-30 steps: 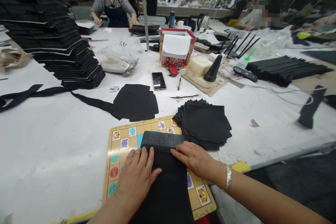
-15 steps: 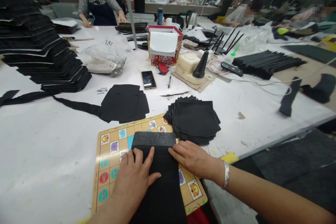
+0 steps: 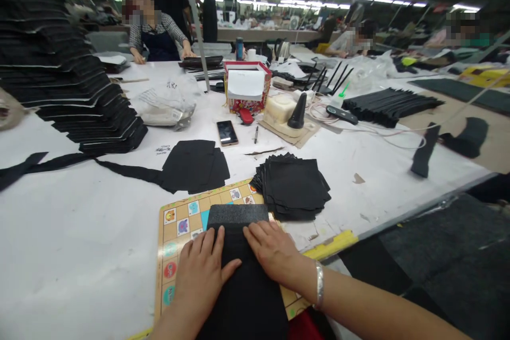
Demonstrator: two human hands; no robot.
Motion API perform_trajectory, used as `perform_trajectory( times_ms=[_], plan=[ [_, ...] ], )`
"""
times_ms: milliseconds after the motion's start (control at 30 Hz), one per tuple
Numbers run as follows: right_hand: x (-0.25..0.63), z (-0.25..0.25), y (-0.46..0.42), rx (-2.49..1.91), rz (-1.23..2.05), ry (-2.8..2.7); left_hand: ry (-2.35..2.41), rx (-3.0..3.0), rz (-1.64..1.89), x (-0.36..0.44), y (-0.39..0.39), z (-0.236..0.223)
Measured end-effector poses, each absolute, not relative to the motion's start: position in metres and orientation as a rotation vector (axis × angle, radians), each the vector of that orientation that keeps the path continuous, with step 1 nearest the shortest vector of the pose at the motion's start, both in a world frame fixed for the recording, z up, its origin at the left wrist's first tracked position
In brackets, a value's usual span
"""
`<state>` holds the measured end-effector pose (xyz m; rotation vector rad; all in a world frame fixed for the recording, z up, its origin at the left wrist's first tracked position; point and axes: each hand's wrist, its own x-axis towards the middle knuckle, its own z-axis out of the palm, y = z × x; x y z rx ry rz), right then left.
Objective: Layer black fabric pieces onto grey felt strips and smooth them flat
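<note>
A long black fabric piece (image 3: pixel 251 297) lies over a patterned game board (image 3: pixel 175 212), its far end showing a greyer strip. On its left edge rests my left hand (image 3: pixel 203 265), fingers stretched out and the thumb pointing inward. My right hand (image 3: pixel 274 252), with a silver bracelet at the wrist, presses flat on the right side of the fabric, just below the grey strip. Both hands are open and grip nothing. Right behind the board sits a stack of black square pieces (image 3: pixel 295 186). Further left are a few flat black pieces (image 3: pixel 193 164).
A tall stack of black pieces (image 3: pixel 107 122) stands at the left. Behind the board are a phone (image 3: pixel 227 133), a red box (image 3: pixel 247 87) and a black cone (image 3: pixel 298 111) on a block. More black strips (image 3: pixel 390 106) lie at right. A person (image 3: pixel 159 34) works across the table.
My right hand has slid left from the fabric's right edge onto its surface. My left hand stays at the left side. The whole view has shifted slightly.
</note>
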<state>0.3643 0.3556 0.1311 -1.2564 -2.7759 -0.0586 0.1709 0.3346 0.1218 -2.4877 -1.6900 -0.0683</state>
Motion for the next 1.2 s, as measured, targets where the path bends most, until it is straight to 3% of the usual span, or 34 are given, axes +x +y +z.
perform_trajectory(
  times_ms=[200, 400, 667, 1200],
  plan=[
    [0.400, 0.144, 0.343, -1.547, 0.017, -2.624, -1.726, -2.463, -0.283, 0.158, 0.331, 0.117],
    [0.357, 0.164, 0.342, -1.349, 0.402, -2.648, -1.784, -2.519, -0.540, 0.142, 0.338, 0.125],
    [0.341, 0.173, 0.341, -1.360, 0.559, -2.836, -1.790, -2.798, -0.671, 0.122, 0.312, 0.126],
    [0.335, 0.171, 0.324, -1.346, 0.273, -2.782, -1.881, -2.814, -0.623, 0.133, 0.307, 0.131]
  ],
)
